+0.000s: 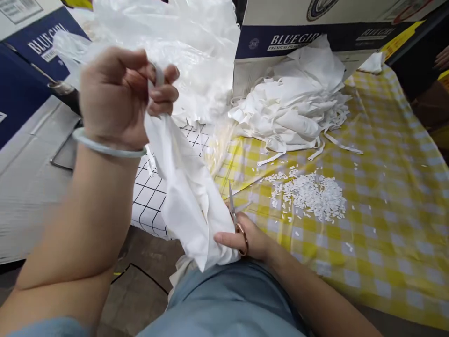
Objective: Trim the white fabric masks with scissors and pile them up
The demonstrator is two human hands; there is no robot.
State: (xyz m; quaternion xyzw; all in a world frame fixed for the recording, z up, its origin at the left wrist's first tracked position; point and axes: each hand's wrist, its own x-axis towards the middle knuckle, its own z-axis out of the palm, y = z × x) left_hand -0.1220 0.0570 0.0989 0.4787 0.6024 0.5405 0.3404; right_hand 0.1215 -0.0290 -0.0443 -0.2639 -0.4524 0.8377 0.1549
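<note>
My left hand (122, 93) is raised at the upper left, its fingers closed on the narrow top end of a white cloth piece (189, 187). The cloth hangs slantwise down to my lap. At its lower end, my right hand (252, 238) grips a pair of scissors (232, 206) with copper-coloured handles. The blades point up and away, slightly apart. My right thumb lies against the cloth, and the fingers behind it are partly hidden.
A heap of white strapped cloth pieces (291, 112) lies against a carton (273, 42). Small white snippets (312, 194) are piled on the yellow checked tablecloth (386, 234). Clear plastic bags (196, 51) stand behind my left hand. More boxes (31, 56) are at the left.
</note>
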